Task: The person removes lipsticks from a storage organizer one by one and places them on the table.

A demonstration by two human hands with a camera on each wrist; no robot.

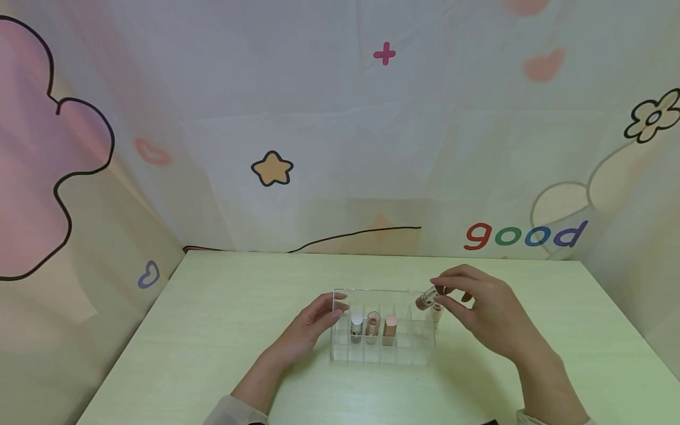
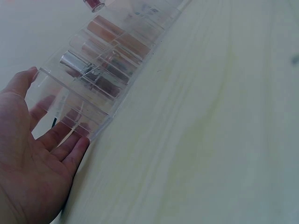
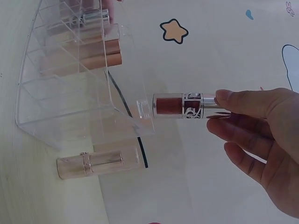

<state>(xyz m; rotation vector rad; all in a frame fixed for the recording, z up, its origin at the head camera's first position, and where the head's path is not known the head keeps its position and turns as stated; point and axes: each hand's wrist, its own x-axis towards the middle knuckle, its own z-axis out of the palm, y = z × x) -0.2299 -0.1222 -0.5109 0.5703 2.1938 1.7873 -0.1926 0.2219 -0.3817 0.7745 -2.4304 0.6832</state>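
A clear acrylic lipstick organizer (image 1: 382,354) with rows of compartments stands on the table. My left hand (image 1: 310,327) holds its left end, thumb and fingers on either side of the wall. In my right hand (image 1: 491,310), thumb and fingertips pinch the silver end of a lip gloss tube (image 3: 169,105) with a reddish-brown body. The tube is tilted above the organizer's right end. Inside the organizer stand a silver-capped lipstick (image 1: 356,321), a clear-capped lipstick (image 1: 373,324) and a rose-gold lipstick (image 1: 390,327), side by side.
A pale pink-gold lipstick (image 3: 88,164) stands upright on the table just beyond the organizer's right end. The light wooden table (image 1: 212,330) meets a printed cloth backdrop (image 1: 329,136) at its back and sides.
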